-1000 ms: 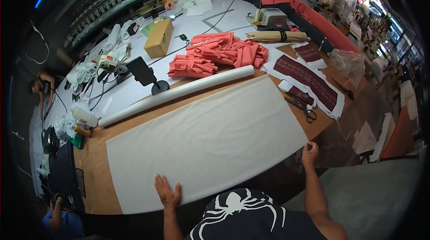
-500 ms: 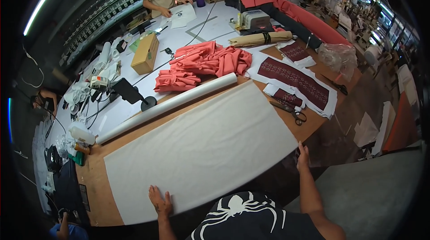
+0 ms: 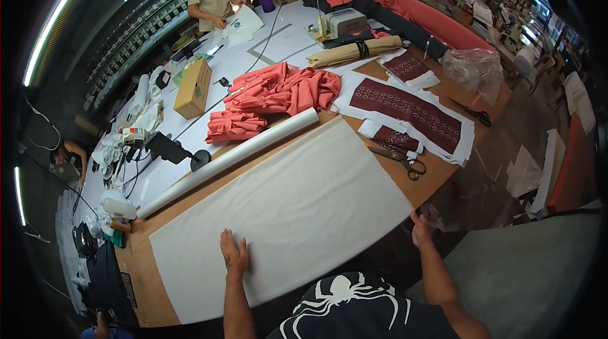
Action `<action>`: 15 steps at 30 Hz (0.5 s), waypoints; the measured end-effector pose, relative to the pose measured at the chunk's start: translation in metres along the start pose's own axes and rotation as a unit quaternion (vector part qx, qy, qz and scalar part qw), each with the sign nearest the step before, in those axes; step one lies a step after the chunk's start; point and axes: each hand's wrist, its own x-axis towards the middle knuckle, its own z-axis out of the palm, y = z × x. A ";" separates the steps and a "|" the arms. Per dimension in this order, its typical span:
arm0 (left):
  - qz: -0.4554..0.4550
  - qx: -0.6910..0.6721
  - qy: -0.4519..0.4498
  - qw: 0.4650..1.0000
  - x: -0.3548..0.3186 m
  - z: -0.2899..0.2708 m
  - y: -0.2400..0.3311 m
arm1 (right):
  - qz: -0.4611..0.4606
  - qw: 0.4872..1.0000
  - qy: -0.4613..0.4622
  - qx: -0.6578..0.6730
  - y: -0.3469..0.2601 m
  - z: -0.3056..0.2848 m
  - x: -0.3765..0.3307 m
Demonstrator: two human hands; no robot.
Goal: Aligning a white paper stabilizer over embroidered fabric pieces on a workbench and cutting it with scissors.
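- Fingers of the left hand lie spread and flat on the big white sheet; they hold nothing
- big white sheet covers the brown table, joined to its long roll; it could wrinkle or slide if one hand pushes harder
- right hand rests open at the sheet's near corner, by the table edge; scissors lie near
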 end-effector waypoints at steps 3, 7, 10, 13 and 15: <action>0.052 -0.055 0.042 0.996 0.053 0.012 0.021 | -0.011 0.999 -0.032 0.018 0.021 -0.023 0.007; 0.140 -0.082 0.044 0.986 0.129 0.019 0.075 | 0.011 0.999 -0.039 0.005 0.019 -0.026 -0.005; 0.195 -0.103 0.044 0.974 0.178 0.038 0.113 | 0.042 0.998 -0.009 -0.036 0.018 -0.025 -0.011; 0.232 -0.112 0.022 0.966 0.217 0.065 0.148 | 0.014 1.000 -0.005 0.016 0.007 -0.009 -0.020; 0.251 -0.114 0.026 0.961 0.235 0.083 0.175 | 0.014 1.000 -0.002 0.002 0.001 -0.009 -0.023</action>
